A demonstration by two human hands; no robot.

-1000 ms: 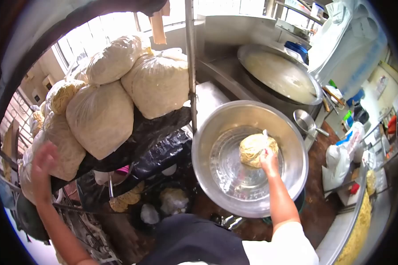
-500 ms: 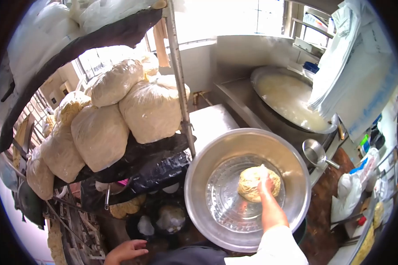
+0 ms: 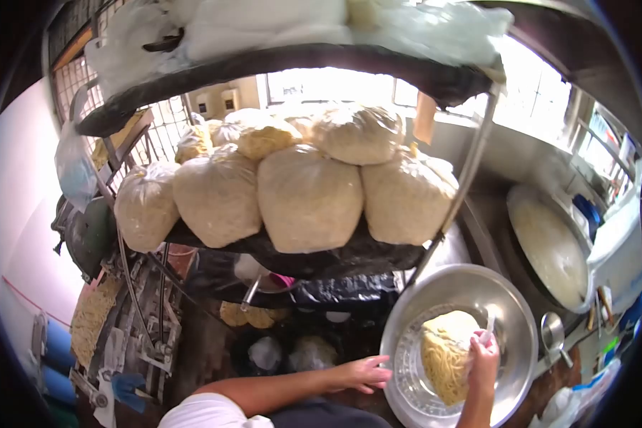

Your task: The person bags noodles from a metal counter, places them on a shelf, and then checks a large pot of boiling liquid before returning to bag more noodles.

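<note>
A clear plastic bag of yellow noodles (image 3: 448, 357) hangs over the large metal basin (image 3: 510, 299). My right hand (image 3: 483, 351) is closed on the top of this bag, at its right side. My left hand (image 3: 367, 374) is at the left rim of the basin, fingers spread, holding nothing. The inner bottom of the basin looks wet and shiny around the bag.
Large filled bags (image 3: 310, 200) stand on a black-covered shelf ahead. At the right are a big pan of cloudy liquid (image 3: 547, 250) and a metal ladle (image 3: 552, 332). A machine (image 3: 150, 342) with noodles is at the left.
The view has turned left. My right hand has lifted the noodle bag, which now hangs upright. My left hand has moved right, up to the basin rim.
</note>
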